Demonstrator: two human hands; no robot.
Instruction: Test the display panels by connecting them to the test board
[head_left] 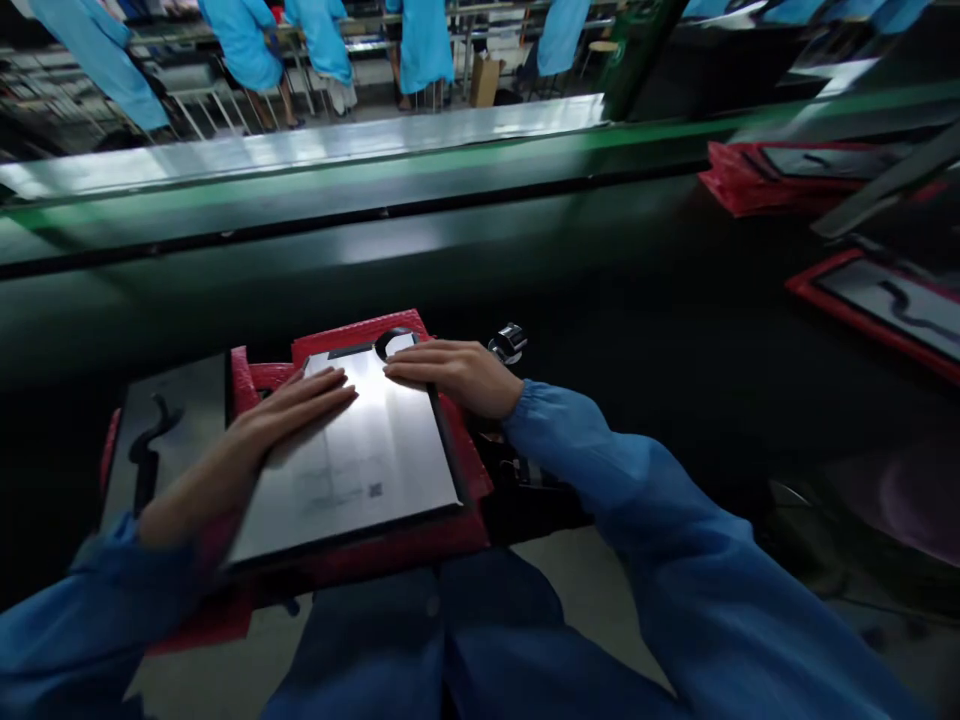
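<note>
In front of me a flat silver display panel [375,440] with dark edges lies on red bubble wrap [442,537]. My left hand [289,410] rests over the panel's left side, fingers stretched out. Over the top right corner lies my right hand [457,372], its fingers extended and close together. Just beyond those fingertips shows a black ring-shaped piece [385,343], partly covered by the hand. Neither hand is closed around anything.
At left lies another panel [187,400] with a black curved strip. A small shiny metal object [508,342] stands right of my hand. More panels in red wrap [780,180] lie far right. A green-edged rail [337,165] runs behind; people in blue sit beyond.
</note>
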